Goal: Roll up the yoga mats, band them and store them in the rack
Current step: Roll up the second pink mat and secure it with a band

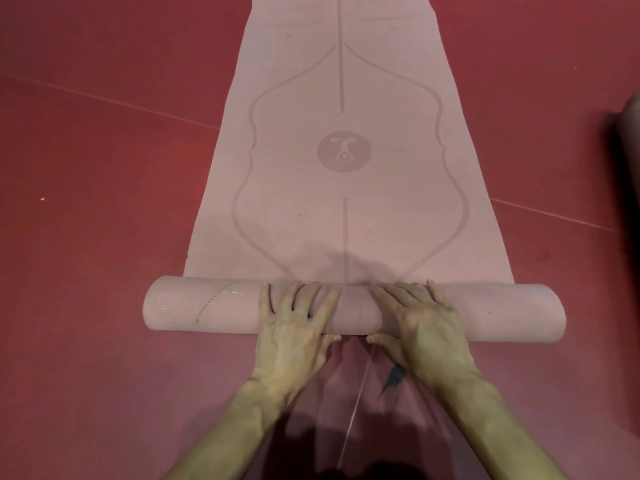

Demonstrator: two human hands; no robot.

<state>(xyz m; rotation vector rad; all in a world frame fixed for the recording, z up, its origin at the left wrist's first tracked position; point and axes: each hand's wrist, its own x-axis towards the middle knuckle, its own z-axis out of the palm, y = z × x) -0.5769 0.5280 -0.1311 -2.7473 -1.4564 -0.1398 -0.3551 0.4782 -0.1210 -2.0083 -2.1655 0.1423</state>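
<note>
From my remote seat I see the pale pink yoga mat [346,209], printed with darker alignment lines, lying on the matte red floor [104,202]. Its near end is wound into a thick rolled part [194,306] that runs crosswise under both hands. My left hand [294,327] and right hand [424,327] rest side by side on the middle of that roll, close together but not touching. The left fingers [304,297] and right fingers [398,296] are released and spread, laid flat over the top of the roll and pressing on it, not clenched round it. Both thumbs sit against the roll's near side. The flat stretch of mat runs away beyond the fingertips, with a round printed emblem [344,151] straight ahead of them. The roll's ends stick out well past the outer fingers on both sides. Behind the thumbs, between my wrists, a thin pale cord [356,403] lies on the floor beside a small dark mark [393,375]. Far beyond the right fingers, at the frame's edge, is a dark blurred cylinder [628,150]
</note>
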